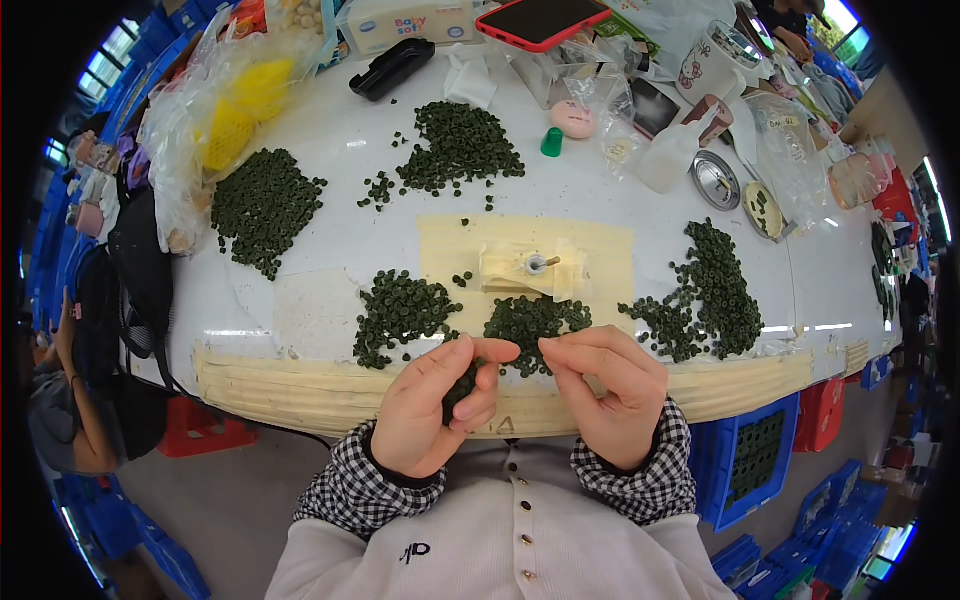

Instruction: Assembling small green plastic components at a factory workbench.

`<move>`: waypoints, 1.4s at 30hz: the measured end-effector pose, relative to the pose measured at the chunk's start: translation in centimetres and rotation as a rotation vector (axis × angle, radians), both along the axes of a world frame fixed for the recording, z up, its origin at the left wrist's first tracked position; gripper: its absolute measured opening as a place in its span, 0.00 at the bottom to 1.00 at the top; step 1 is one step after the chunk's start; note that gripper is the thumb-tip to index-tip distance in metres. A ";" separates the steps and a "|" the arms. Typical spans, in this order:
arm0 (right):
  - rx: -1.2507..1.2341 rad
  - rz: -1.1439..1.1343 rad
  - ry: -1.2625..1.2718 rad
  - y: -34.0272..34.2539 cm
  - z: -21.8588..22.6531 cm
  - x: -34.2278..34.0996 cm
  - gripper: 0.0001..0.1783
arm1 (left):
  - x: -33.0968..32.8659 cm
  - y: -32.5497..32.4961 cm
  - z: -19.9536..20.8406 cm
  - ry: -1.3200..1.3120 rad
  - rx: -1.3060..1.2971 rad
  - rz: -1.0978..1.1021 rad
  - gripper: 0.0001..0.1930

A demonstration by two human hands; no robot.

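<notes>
Nearest the camera is a white shirt [470,560], its checked cuffs raised toward the table edge. Working from afar, I start left: a heap [265,210] of dark green bits, then a closer pile [400,310] beyond the left hand [425,410]. That hand curls round a clutch of pieces [460,395] at the table's near edge, I judge to keep them from spilling; its forefinger points right. Between the hands, a middle pile [537,318] lies just before a post [537,265], probably taped down against slipping. The right hand [615,395] is narrow, thumb and forefinger drawn together, knuckles up, wrist angled inward; I cannot tell whether its tips pinch anything. Rightmost are another mound [725,290] and, below the table, a blue crate [705,475].
</notes>
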State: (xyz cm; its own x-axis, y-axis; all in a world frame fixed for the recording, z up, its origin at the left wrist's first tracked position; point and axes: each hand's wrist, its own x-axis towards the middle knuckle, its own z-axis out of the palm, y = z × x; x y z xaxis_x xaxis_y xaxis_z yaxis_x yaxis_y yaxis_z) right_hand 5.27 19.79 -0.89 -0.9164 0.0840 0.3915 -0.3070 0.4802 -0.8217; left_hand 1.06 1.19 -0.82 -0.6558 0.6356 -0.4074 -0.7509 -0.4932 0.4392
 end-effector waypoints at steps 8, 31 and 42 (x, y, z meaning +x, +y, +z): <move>-0.117 -0.018 -0.038 0.0 -0.2 0.2 0.10 | 0.2 -0.3 -0.9 0.096 -0.011 -0.026 0.13; -0.288 0.111 -0.100 0.4 -0.4 0.0 0.08 | 0.2 0.3 -1.2 0.049 0.088 -0.049 0.11; -0.264 0.089 -0.072 0.1 -0.3 0.2 0.08 | 0.6 0.3 -1.5 0.105 0.029 -0.046 0.09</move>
